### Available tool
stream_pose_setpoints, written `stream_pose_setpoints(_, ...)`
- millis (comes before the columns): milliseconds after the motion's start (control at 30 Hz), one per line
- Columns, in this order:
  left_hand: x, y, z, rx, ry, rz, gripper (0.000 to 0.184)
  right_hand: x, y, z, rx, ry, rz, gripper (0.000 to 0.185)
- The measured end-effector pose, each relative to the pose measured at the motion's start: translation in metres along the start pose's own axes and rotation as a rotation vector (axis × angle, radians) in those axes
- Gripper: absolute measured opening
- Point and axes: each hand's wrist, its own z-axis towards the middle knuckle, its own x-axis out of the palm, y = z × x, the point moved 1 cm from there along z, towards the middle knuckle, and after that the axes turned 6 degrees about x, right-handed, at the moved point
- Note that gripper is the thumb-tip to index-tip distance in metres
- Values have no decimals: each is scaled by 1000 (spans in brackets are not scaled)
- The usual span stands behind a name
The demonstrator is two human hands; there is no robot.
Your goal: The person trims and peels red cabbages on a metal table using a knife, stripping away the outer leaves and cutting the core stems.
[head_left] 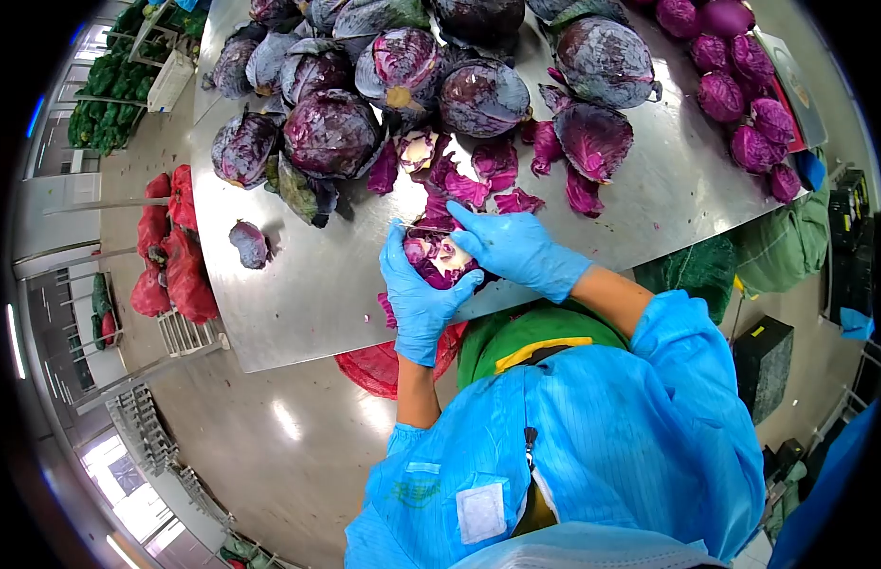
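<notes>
At the near edge of the steel table (298,313), my gloved left hand (417,299) is wrapped round a red cabbage (424,253) whose pale cut core faces up. A thin knife blade (423,228) lies across the top of this cabbage. My right hand (521,251), also in a blue glove, is closed on the knife, and its handle is hidden in the fingers. Just beyond the hands lie loose purple leaves (467,189) and a pale-centred cut piece (417,150). One small leaf piece (249,245) rests apart on the left.
Whole red cabbages (331,133) with dark outer leaves are heaped at the far side. Trimmed bright purple cabbages (720,95) stand in a row at the far right. Red mesh sacks (180,275) are on the left, a green sack (782,237) on the right.
</notes>
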Motion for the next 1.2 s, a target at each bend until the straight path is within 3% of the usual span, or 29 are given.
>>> stream_pose_setpoints(133,3,1,1,69,-17,28,118,3,0,13,115,50,-42,52)
stream_pose_setpoints(200,3,-11,-4,174,-11,145,118,9,-21,23,291,36,202,55)
stream_pose_setpoints(267,10,-9,-16,340,-30,262,120,11,-41,36,375,91,190,58)
stream_pose_setpoints(300,6,-6,-16,296,-26,210,119,11,-38,34,297,-9,401,48)
stream_pose_setpoints(400,-13,6,-9,286,41,141,121,8,-33,30,546,368,870,37)
stream_pose_setpoints(433,-15,7,-11,171,-2,46,122,15,-32,30,634,273,888,30)
stream_pose_setpoints(533,-19,3,-29,-174,-130,-227,123,34,-12,7,213,-131,699,27)
stream_pose_setpoints(567,-16,-4,-35,-229,-168,-201,118,34,-9,2,-3,-249,456,30)
stream_pose_setpoints(600,-5,1,-39,-213,-268,-148,116,25,1,-4,-9,-230,453,32)
stream_pose_setpoints(667,9,2,-41,-366,-452,-447,111,15,8,-12,-95,-215,404,32)
stream_pose_setpoints(800,0,14,-52,-455,-455,-481,91,10,-20,-3,296,-268,703,22)
stream_pose_setpoints(833,-5,19,-55,-524,-460,-580,86,1,-48,8,394,-351,581,20)
stream_pose_setpoints(867,-8,23,-58,-592,-463,-678,81,-13,-71,15,612,-298,833,23)
stream_pose_setpoints(900,-9,25,-60,-538,-516,-776,65,-19,-98,16,406,-452,276,29)
stream_pose_setpoints(933,-9,24,-60,-506,-508,-766,64,-37,-88,12,256,-460,146,47)
stream_pose_setpoints(1000,-7,21,-53,-436,-485,-752,62,-57,-54,2,249,-319,44,73)
stream_pose_setpoints(1067,-1,7,-36,-305,-363,-597,72,-56,-26,-3,149,-155,158,90)
stream_pose_setpoints(1100,3,8,-28,-207,-330,-539,71,-63,-7,-3,176,103,306,91)
stream_pose_setpoints(1200,9,1,-14,-97,-245,-473,71,-17,-12,9,-64,253,321,94)
